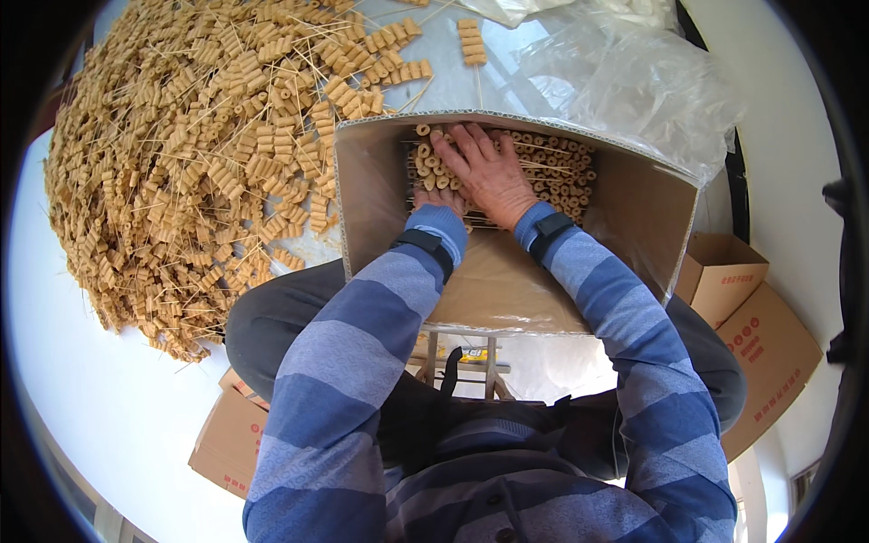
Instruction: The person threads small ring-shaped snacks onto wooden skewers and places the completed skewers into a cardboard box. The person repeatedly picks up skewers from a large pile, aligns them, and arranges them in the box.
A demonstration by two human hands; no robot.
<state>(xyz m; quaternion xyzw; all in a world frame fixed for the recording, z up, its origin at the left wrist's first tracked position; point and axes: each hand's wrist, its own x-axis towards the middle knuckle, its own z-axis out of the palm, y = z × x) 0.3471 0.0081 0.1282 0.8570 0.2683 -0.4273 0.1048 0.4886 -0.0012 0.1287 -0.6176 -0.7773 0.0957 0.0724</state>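
Note:
An open cardboard box tilts toward me between my knees. At its far end lie stacked skewers of tan, ringed rolls on thin sticks, many with their hollow ends facing up. My right hand rests on top of these skewers, fingers spread and slightly bent over them. Close beside it, my left hand is low against the near left side of the stack. My left sleeve and the rolls hide most of its fingers, so its grip does not show.
A large heap of loose skewers covers the table at left. One separate skewer lies beyond the box. Crumpled clear plastic spreads at the back right. Cardboard boxes stand at right and lower left. A wooden stool shows below the box.

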